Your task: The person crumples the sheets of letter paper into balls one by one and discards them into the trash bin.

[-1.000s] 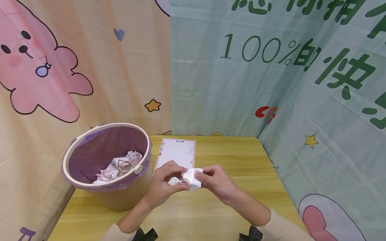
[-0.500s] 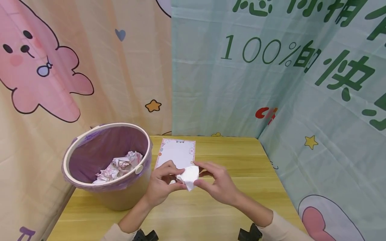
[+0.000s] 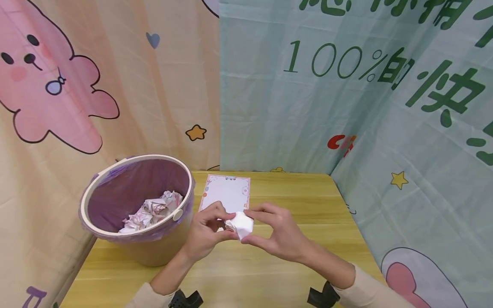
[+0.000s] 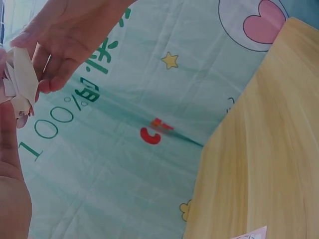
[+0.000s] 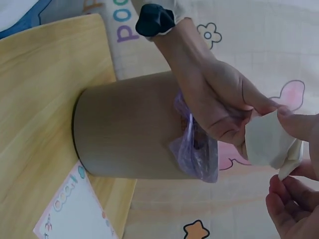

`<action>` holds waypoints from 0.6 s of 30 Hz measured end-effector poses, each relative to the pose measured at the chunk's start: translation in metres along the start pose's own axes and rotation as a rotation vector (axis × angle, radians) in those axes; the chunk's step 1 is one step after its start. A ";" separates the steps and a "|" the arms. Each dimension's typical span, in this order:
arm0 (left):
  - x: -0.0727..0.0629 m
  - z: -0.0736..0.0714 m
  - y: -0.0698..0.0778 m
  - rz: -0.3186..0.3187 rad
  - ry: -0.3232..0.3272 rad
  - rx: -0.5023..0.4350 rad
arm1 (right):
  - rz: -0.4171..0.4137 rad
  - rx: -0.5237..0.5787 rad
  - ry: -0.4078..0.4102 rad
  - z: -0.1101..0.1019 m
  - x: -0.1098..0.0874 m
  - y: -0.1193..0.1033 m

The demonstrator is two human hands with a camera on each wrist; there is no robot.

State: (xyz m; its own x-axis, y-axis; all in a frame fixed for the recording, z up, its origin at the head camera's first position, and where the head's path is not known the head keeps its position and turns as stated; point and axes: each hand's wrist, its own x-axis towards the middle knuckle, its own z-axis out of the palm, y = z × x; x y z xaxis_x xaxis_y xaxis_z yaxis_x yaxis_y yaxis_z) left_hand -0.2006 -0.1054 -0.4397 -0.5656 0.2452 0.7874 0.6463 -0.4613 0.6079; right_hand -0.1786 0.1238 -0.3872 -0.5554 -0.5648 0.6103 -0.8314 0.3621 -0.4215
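Between both hands is a crumpled, folded piece of white paper [image 3: 242,224], held above the table near its middle. My left hand [image 3: 206,231] pinches its left side between thumb and fingers. On the other side my right hand [image 3: 279,233] holds the paper's right edge, index finger at the top and thumb at the bottom. The right wrist view shows the folded paper [image 5: 269,139] with a loose flap, and fingers of both hands around it. In the left wrist view the paper [image 4: 21,79] appears at the left edge, partly covered by fingers.
A tan bin [image 3: 154,252] lined with a purple bag stands at the left, with crumpled paper [image 3: 154,209] inside. Behind the hands, a sheet of bordered paper [image 3: 227,192] lies flat on the wooden table [image 3: 300,196]. Printed curtains [image 3: 269,119] enclose the back and sides.
The right hand has shifted its grip from a thumb pinch on the paper's face to its top and bottom edges. The paper has turned and moved slightly left.
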 end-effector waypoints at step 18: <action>-0.006 -0.009 0.005 -0.013 -0.101 0.165 | 0.323 0.479 -0.136 0.000 0.000 0.001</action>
State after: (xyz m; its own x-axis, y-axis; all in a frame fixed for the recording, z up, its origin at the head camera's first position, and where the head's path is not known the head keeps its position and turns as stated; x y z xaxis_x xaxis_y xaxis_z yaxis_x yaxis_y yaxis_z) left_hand -0.1985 -0.1166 -0.4423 -0.5255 0.3383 0.7806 0.7191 -0.3138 0.6201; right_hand -0.1796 0.1243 -0.3878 -0.7456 -0.5831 0.3225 -0.5025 0.1742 -0.8468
